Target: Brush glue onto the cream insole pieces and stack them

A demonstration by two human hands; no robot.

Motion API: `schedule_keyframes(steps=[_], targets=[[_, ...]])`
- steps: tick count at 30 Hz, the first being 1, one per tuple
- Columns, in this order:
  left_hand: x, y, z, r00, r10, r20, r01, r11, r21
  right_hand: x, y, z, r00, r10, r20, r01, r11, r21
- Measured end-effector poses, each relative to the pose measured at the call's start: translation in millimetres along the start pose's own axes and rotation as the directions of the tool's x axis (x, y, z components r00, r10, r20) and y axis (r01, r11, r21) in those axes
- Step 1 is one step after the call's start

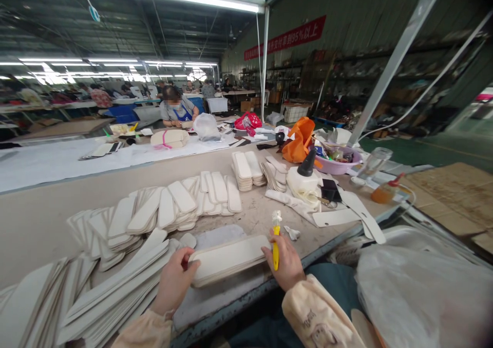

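Observation:
A thin stack of long white panels with rounded ends lies at the front of the workbench, between my hands. My left hand grips its left end, thumb on top. In my right hand is a yellow-handled brush, held upright with white paste on its bristles. The fingertips of that same hand touch the stack's right end. Just right of the brush sits a small crumpled white scrap. Fanned white panels spread beside my left hand, and shorter piles lie behind.
A white bottle with a black cone top stands at the right, near a lilac basin and an orange bag. An amber glue bottle is near the bench edge. Across the tables a co-worker sits.

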State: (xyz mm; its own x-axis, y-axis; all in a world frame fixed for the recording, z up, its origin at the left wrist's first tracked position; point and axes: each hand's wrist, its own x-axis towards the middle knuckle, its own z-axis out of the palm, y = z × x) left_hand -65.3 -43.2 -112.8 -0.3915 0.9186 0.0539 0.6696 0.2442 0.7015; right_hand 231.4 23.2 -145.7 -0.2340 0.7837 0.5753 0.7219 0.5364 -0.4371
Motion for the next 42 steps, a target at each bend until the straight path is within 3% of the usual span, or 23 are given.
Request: schedule_keyframes(steps=[5,10,15,22,24,29,33,36,42], targets=[[-7,21,-5.2,1.0,-0.011,-0.019,0.004,0.945,-0.326,4,-6,-4,0.996,-0.065,-0.068,0.066,0.998,0.008],[-12,36,-6.6,0.998,0.003,-0.064,-0.036,0.85,-0.525,3,-9,-7,0.997,-0.041,-0.069,0.048,0.994,0.098],[-19,60,-10.9,0.996,-0.047,-0.073,-0.027,0.637,-0.771,1,-23,-17,0.996,0.047,0.071,-0.071,0.923,0.379],[-21,91,-31.4,0.989,-0.139,0.056,0.11,0.419,-0.901,0,-57,-35,0.966,-0.035,0.255,-0.14,0.76,0.635],[-17,91,-34.4,0.984,-0.172,0.053,0.117,0.383,-0.916,-2,-62,-36,0.959,-0.044,0.28,-0.153,0.751,0.642],[-5,81,-37.9,0.964,-0.265,0.005,0.122,0.427,-0.896,-10,-61,-31,0.95,0.066,0.305,-0.251,0.743,0.62],[1,71,-37.2,0.925,-0.378,0.017,0.142,0.305,-0.942,-13,-57,-28,0.928,0.142,0.345,-0.346,0.674,0.653],[2,65,-33.9,0.903,-0.428,0.046,0.15,0.213,-0.965,-13,-56,-27,0.926,0.155,0.345,-0.354,0.677,0.645],[3,60,-28.1,0.89,-0.455,0.043,0.13,0.163,-0.978,-11,-58,-30,0.918,0.191,0.347,-0.38,0.674,0.634]])
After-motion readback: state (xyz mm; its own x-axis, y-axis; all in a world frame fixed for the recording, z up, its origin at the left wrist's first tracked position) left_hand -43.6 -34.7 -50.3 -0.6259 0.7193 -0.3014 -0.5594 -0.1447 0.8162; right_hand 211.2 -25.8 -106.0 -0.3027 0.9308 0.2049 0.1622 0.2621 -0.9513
